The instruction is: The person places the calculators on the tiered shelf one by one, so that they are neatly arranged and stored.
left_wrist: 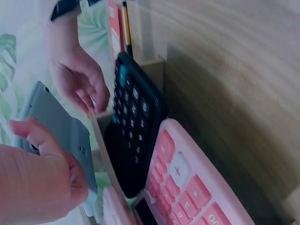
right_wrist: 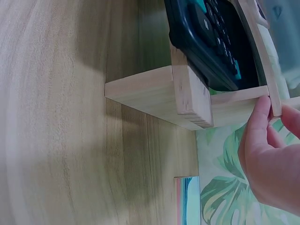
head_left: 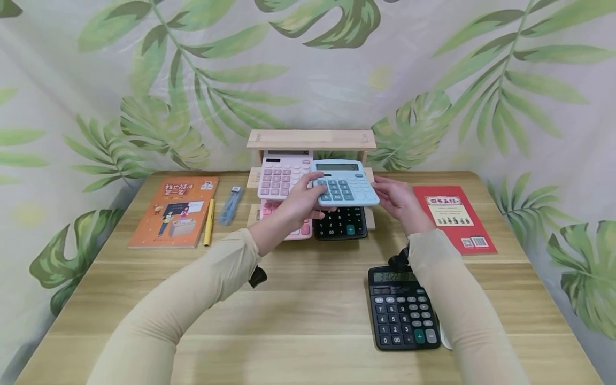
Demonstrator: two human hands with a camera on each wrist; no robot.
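My left hand [head_left: 299, 202] holds a light blue calculator [head_left: 358, 187] by its left side, thumb over the keys, at the upper right of a tiered wooden rack [head_left: 311, 139]. In the left wrist view the back of the blue calculator [left_wrist: 61, 122] shows. At the rack's right side, my right hand [head_left: 398, 202] pinches the end of a wooden slat [right_wrist: 276, 105] between thumb and fingers. A pale pink calculator [head_left: 279, 179] stands on the rack left of the blue one. Below are a brighter pink calculator [head_left: 303, 231] and a black calculator [head_left: 338, 230], both partly hidden.
Another black calculator [head_left: 401, 315] lies on the table near my right forearm, a white edge beside it. On the left are an orange book [head_left: 166, 214], a yellow pen [head_left: 209, 222] and a blue clear-looking item [head_left: 231, 206]. A red book [head_left: 454, 219] lies right.
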